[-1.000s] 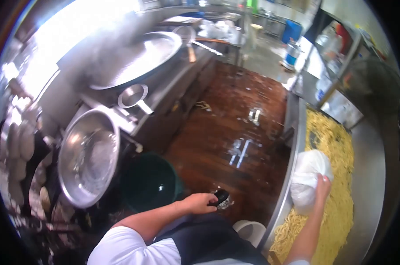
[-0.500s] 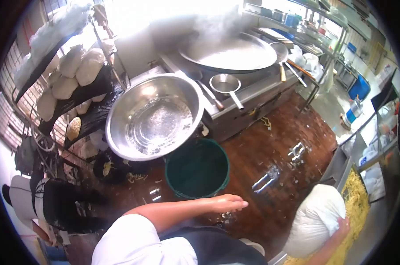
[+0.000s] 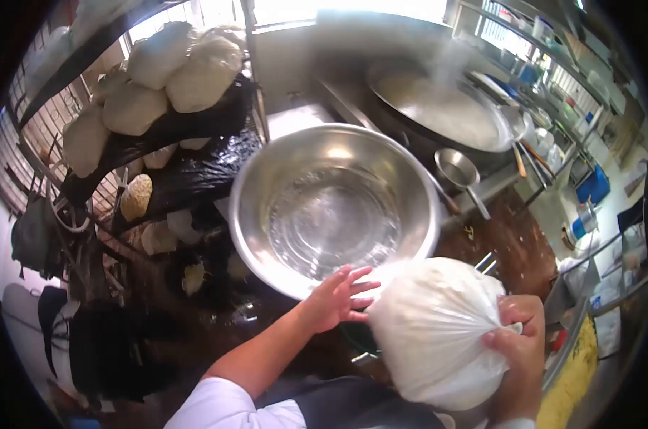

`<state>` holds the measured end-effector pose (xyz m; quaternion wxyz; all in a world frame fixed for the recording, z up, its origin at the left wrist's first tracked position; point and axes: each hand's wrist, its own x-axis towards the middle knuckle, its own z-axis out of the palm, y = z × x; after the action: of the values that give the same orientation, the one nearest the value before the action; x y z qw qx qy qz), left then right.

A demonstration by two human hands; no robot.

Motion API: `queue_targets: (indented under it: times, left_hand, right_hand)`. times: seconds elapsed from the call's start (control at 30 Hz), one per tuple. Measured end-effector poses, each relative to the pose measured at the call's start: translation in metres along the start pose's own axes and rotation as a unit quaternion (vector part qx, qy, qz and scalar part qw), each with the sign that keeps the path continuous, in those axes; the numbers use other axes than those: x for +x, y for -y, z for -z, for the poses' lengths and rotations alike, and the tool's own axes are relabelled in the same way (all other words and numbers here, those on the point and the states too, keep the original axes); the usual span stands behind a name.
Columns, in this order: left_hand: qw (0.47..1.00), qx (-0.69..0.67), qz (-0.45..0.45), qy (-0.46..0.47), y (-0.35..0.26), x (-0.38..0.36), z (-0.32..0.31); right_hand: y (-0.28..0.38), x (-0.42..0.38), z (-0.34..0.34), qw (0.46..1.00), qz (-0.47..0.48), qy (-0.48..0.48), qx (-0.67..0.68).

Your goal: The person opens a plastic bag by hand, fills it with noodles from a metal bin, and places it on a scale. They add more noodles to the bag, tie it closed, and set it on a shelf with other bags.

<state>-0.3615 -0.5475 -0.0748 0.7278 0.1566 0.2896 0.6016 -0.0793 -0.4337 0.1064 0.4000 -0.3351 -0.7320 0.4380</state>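
Note:
My right hand [image 3: 518, 330] grips the gathered neck of a full white plastic bag [image 3: 438, 332], which hangs in front of me; its contents cannot be made out. My left hand [image 3: 340, 297] has its fingers spread, just left of the bag and close to the near rim of a large steel basin [image 3: 249, 243]. A little clear liquid seems to lie in the basin's bottom. Under the bag, part of a green tub [image 3: 356, 336] shows; the bag and basin hide the rest.
Filled bags [image 3: 134, 111] sit on a rack at the left. A steaming wok [image 3: 445, 114] stands at the back right, with a saucepan [image 3: 456, 168] nearer. Yellow noodle-like strands [image 3: 571, 379] lie at the right edge. A person in dark clothes [image 3: 116, 350] is at the lower left.
My right hand has brought the white bag leftward and up, from beside the yellow strands to near the basin. My left hand has risen and spread its fingers. The view has shifted left.

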Motion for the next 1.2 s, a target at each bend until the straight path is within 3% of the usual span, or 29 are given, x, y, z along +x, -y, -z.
queue_targets:
  times: [0.07, 0.1, 0.13, 0.2, 0.23, 0.27, 0.33, 0.4, 0.43, 0.5, 0.53, 0.63, 0.7, 0.8, 0.83, 0.87, 0.93, 0.97, 1.0, 1.07, 1.13, 1.2]
  left_hand:
    - [0.996, -0.041, -0.014, 0.077, -0.036, -0.030, 0.058]
    - [0.998, -0.012, -0.017, 0.067, -0.060, -0.062, 0.069]
    - [0.996, -0.078, -0.044, 0.007, -0.070, -0.093, 0.097]
    - [0.977, -0.104, -0.079, -0.166, -0.116, -0.153, 0.125]
    - [0.972, -0.099, -0.182, -0.110, -0.115, -0.176, 0.169]
    - [0.956, -0.095, -0.248, -0.127, -0.127, -0.196, 0.182]
    - [0.938, -0.141, -0.279, -0.151, -0.156, -0.234, 0.203]
    - [0.901, -0.102, -0.331, -0.262, -0.169, -0.256, 0.238]
    - [0.901, -0.101, -0.331, -0.260, -0.178, -0.259, 0.240]
    - [0.857, -0.232, -0.399, -0.229, -0.196, -0.253, 0.240]
    - [0.858, -0.235, -0.398, -0.222, -0.199, -0.246, 0.255]
    - [0.791, -0.388, -0.451, -0.145, -0.199, -0.206, 0.318]
    - [0.779, -0.416, -0.453, -0.123, -0.205, -0.172, 0.367]
    - [0.756, -0.472, -0.452, -0.036, -0.236, -0.117, 0.420]
    - [0.771, -0.436, -0.463, -0.027, -0.247, -0.096, 0.440]
    - [0.784, -0.401, -0.473, -0.020, -0.257, -0.078, 0.457]
    - [0.807, -0.401, -0.408, -0.146, -0.284, -0.053, 0.475]
    - [0.857, -0.295, -0.394, -0.154, -0.283, -0.038, 0.494]
    - [0.859, -0.298, -0.389, -0.151, -0.277, -0.032, 0.495]
    - [0.912, -0.207, -0.287, -0.209, -0.263, -0.026, 0.490]
    - [0.919, -0.227, -0.257, -0.196, -0.254, -0.037, 0.470]
    - [0.905, -0.228, -0.216, -0.286, -0.240, -0.052, 0.449]
  right_hand:
    - [0.023, 0.050, -0.082, 0.955, 0.092, 0.278, 0.043]
    - [0.038, 0.076, -0.125, 0.910, 0.126, 0.391, 0.057]
    - [0.060, 0.092, -0.178, 0.873, 0.151, 0.461, 0.041]
    - [0.074, 0.112, -0.269, 0.812, 0.268, 0.517, 0.032]
    - [0.084, 0.117, -0.310, 0.792, 0.301, 0.531, 0.025]
    - [0.092, 0.121, -0.348, 0.769, 0.331, 0.547, 0.018]
    - [0.099, 0.136, -0.416, 0.737, 0.379, 0.560, 0.012]
    - [0.085, 0.150, -0.483, 0.759, 0.380, 0.529, 0.015]
    - [0.081, 0.160, -0.513, 0.776, 0.352, 0.524, -0.001]
    - [0.070, 0.177, -0.574, 0.815, 0.297, 0.497, -0.022]
    - [0.064, 0.185, -0.606, 0.836, 0.270, 0.477, -0.025]
    - [0.045, 0.207, -0.683, 0.866, 0.251, 0.431, -0.032]
    - [0.036, 0.227, -0.717, 0.845, 0.373, 0.368, -0.111]
    - [0.016, 0.261, -0.752, 0.839, 0.382, 0.336, -0.195]
    - [0.018, 0.274, -0.761, 0.836, 0.281, 0.376, -0.285]
    - [0.006, 0.290, -0.776, 0.835, 0.275, 0.380, -0.288]
    - [-0.050, 0.317, -0.813, 0.826, 0.217, 0.345, -0.389]
    - [-0.090, 0.320, -0.837, 0.824, 0.212, 0.346, -0.395]
    - [-0.133, 0.319, -0.863, 0.807, 0.223, 0.356, -0.415]
    - [-0.146, 0.284, -0.836, 0.823, 0.298, 0.264, -0.404]
    - [-0.147, 0.282, -0.814, 0.801, 0.231, 0.309, -0.458]
    - [-0.157, 0.284, -0.785, 0.799, 0.224, 0.332, -0.448]
